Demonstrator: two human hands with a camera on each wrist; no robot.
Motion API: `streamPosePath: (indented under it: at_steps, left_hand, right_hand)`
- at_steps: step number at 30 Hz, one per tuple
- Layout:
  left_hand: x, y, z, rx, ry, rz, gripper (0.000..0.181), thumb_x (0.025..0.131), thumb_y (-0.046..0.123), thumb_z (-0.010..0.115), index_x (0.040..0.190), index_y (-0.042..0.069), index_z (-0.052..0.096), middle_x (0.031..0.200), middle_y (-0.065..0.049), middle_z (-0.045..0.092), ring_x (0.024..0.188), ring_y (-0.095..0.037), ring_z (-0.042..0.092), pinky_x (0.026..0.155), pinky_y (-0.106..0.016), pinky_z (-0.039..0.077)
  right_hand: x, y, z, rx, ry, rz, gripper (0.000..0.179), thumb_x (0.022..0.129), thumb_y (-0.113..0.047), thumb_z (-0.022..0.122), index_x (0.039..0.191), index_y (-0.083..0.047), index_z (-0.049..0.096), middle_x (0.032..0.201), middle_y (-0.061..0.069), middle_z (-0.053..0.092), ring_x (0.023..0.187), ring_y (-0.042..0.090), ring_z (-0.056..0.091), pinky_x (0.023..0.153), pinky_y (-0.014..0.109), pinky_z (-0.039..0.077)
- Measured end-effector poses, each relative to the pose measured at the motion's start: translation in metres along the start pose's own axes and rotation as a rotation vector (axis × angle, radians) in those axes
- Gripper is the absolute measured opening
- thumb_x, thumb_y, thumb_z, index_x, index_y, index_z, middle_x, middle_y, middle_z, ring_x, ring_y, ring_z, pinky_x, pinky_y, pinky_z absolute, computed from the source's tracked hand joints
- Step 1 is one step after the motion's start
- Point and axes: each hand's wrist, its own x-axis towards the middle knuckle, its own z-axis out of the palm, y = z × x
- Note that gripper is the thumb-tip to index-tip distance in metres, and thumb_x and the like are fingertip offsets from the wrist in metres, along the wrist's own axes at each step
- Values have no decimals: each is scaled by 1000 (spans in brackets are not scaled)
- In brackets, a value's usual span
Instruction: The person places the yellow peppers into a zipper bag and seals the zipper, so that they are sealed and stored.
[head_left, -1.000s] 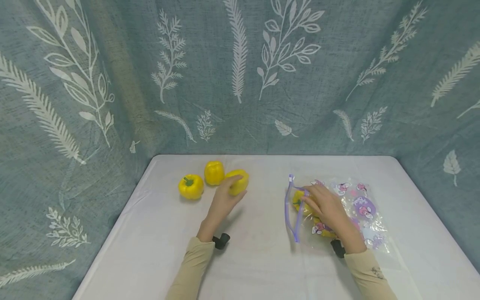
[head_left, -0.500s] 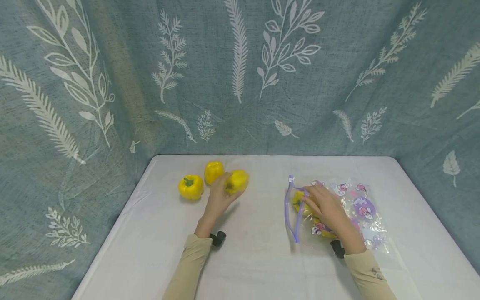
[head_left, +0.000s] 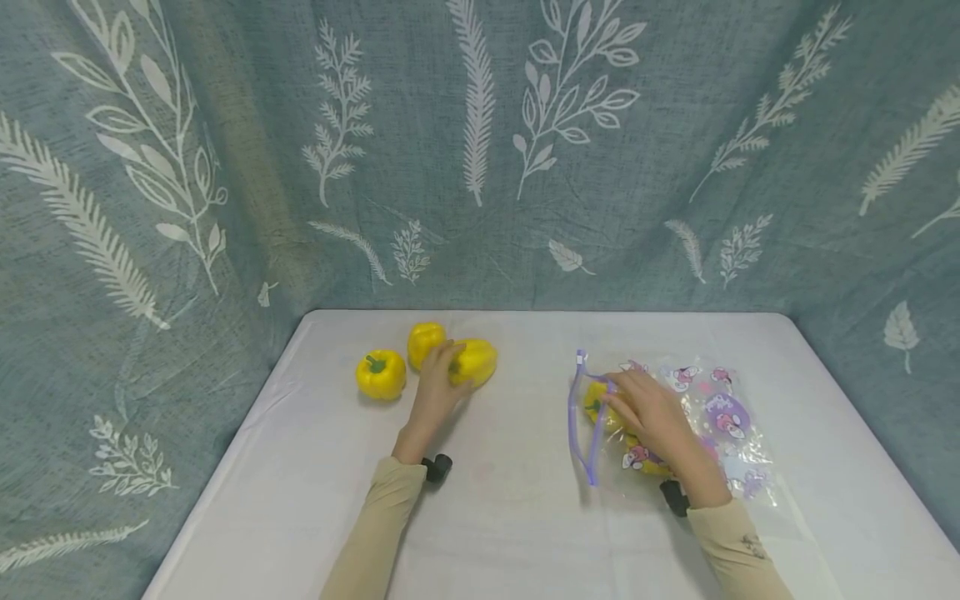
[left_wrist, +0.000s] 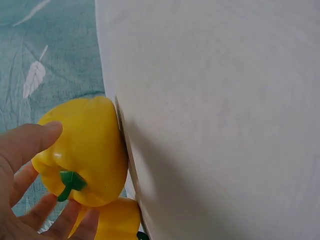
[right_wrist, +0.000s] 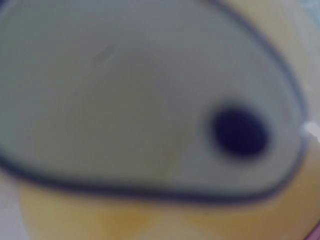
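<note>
My left hand [head_left: 438,385] is at the stem end of a yellow bell pepper [head_left: 477,363], which lies on its side on the table. In the left wrist view the thumb [left_wrist: 37,137] overlaps that pepper's flank and the loosely bent fingers [left_wrist: 62,220] sit below its green stem. Over on the right, my right hand [head_left: 654,408] pinches the lip of a clear zip bag [head_left: 750,450] by its purple zip edge, and the mouth gapes to the left. Yellow peppers [head_left: 596,404] show inside the bag. The right wrist view is blurred.
Left of the left hand stand two more yellow bell peppers, one in front [head_left: 381,375] and one behind [head_left: 425,342]. The white-covered table [head_left: 510,517] ends at a teal leaf-patterned curtain [head_left: 480,250].
My left hand has shifted left, from over the pepper to its stem end. The pepper has turned so its stem end faces the hand. My right hand and the bag have stayed put.
</note>
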Motion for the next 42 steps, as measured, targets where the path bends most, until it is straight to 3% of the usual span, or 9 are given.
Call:
streamPosePath:
  at_steps: [7, 18, 25, 32, 42]
  left_hand:
    - [2, -2, 0, -16, 28, -17, 50, 81, 8, 70, 128, 7, 52, 141, -18, 35, 131, -35, 32, 108, -49, 32]
    - [3, -4, 1, -27, 49, -10, 48, 79, 9, 72, 124, 9, 55, 133, -14, 43, 126, -30, 39, 107, -45, 35]
    - [0, 1, 0, -47, 36, -17, 48, 79, 10, 72, 124, 10, 54, 133, -12, 44, 125, -29, 41, 107, -44, 36]
    - [-6, 10, -2, -102, 24, 22, 48, 78, 11, 73, 123, 8, 55, 130, -12, 48, 122, -28, 44, 105, -44, 37]
    - [-11, 16, 2, -184, -26, 40, 48, 78, 10, 73, 122, 8, 55, 129, -10, 50, 118, -27, 46, 95, -43, 46]
  right_hand:
    - [0, 0, 0, -1, 1, 4, 29, 86, -26, 63, 112, -12, 61, 103, 5, 64, 90, 23, 61, 75, 40, 54]
    - [0, 0, 1, -3, -11, 19, 30, 87, -26, 63, 113, -11, 61, 106, 6, 65, 96, 25, 61, 81, 42, 53]
    - [2, 0, -1, -6, -11, 19, 29, 87, -27, 62, 112, -11, 61, 106, 6, 65, 97, 25, 61, 80, 43, 53]
    - [2, -1, -2, -4, -13, 19, 29, 87, -26, 62, 112, -11, 61, 104, 6, 65, 95, 25, 61, 78, 42, 53]
    - [3, -2, -2, -14, -16, 25, 29, 87, -27, 62, 112, -11, 61, 105, 6, 65, 97, 25, 61, 81, 42, 52]
